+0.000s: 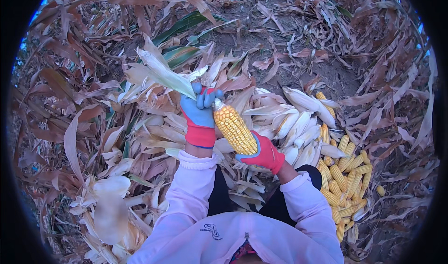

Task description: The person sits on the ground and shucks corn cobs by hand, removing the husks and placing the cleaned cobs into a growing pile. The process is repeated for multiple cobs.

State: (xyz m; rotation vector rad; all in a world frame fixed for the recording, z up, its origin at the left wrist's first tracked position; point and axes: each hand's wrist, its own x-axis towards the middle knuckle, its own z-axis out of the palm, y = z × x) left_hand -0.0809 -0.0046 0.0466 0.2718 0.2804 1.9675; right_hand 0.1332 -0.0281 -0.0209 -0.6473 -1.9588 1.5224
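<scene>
Head view: husking stage, judged nearly done, with right hand (263, 154) gripping yellow corn cob (234, 128) at centre, left hand (199, 117) clenched on pale husk (163, 72) at far tip; next, likely snapping husk free.

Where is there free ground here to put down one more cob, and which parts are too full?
Bare soil shows beyond the unhusked ears, toward the dry stalks at the top. A narrow strip lies right of the yellow cob pile. Husks crowd the left and the space around the knees. The left hand and right hand hold the peeled cob.
</scene>
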